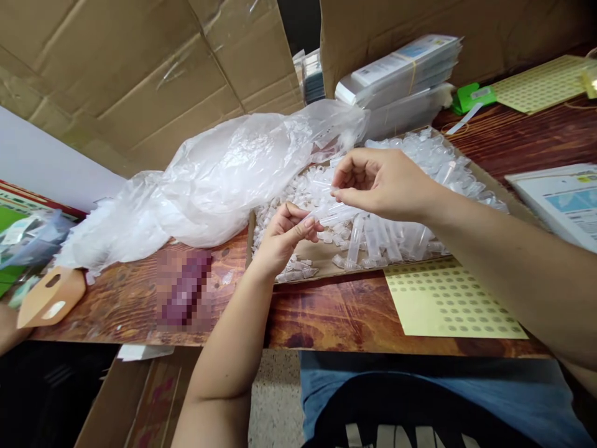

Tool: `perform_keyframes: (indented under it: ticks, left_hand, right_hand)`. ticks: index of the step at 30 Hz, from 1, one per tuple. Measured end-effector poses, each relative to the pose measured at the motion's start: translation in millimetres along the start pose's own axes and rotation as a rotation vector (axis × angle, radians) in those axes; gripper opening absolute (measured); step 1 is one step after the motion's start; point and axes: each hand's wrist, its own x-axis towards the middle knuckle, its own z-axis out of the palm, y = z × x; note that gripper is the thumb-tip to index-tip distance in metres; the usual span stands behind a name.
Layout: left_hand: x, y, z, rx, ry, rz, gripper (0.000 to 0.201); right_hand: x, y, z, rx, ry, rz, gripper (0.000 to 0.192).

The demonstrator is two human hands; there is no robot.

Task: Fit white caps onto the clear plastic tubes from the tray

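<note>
Above a shallow cardboard tray [326,264] heaped with clear plastic tubes, both hands pinch one clear tube [326,213] between them. Left hand [284,233] grips its lower end with thumb and fingertips; right hand [380,183] pinches its upper end. Crumpled clear plastic bag [224,180] lies just left of them. Yellow dotted sheet [448,302] rests on the wooden table [326,317], touching the tray.

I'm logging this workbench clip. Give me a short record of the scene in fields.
left hand: pinches one end of a clear plastic tube
right hand: pinches the same tube's other end
beneath hands: cardboard tray heaped with clear tubes and caps
left of tray: crumpled clear plastic bag
right of tray: yellow sheet of round stickers
surface: wooden table
</note>
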Motion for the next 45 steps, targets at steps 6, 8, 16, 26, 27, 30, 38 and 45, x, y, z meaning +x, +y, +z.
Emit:
perform_keyframes:
  ticks: [6,8,16,26,27,30,38,45]
  left_hand:
    - [0,-3,1.7,0.038,0.033,-0.013,0.048]
    - [1,-3,0.5,0.032,0.047,-0.019,0.046]
    - [-2,0,2.3,-0.026,0.029,-0.052,0.044]
    - [-7,4,10.9,-0.188,0.028,-0.050,0.041]
    - [-7,4,11.8,-0.197,0.030,-0.043,0.040]
    - [-10,6,15.3,-0.225,0.023,0.007,0.036]
    - [-14,-3,19.4,0.005,0.095,0.270,0.036]
    - [11,-25,-14.8,0.500,0.383,0.665,0.037]
  right_hand:
    - [2,11,-9,-0.040,-0.064,-0.034,0.007]
    - [3,14,-14,0.017,-0.080,-0.026,0.008]
    - [-2,10,3,0.277,-0.024,-0.036,0.026]
    - [-11,6,12,0.271,-0.005,-0.050,0.022]
    - [-12,4,13,0.275,0.012,-0.043,0.020]
    - [-18,2,23,0.348,0.123,-0.062,0.019]
    - [-31,-2,45,0.438,0.286,-0.035,0.012]
    - [-20,-6,22,-0.321,-0.178,-0.010,0.019]
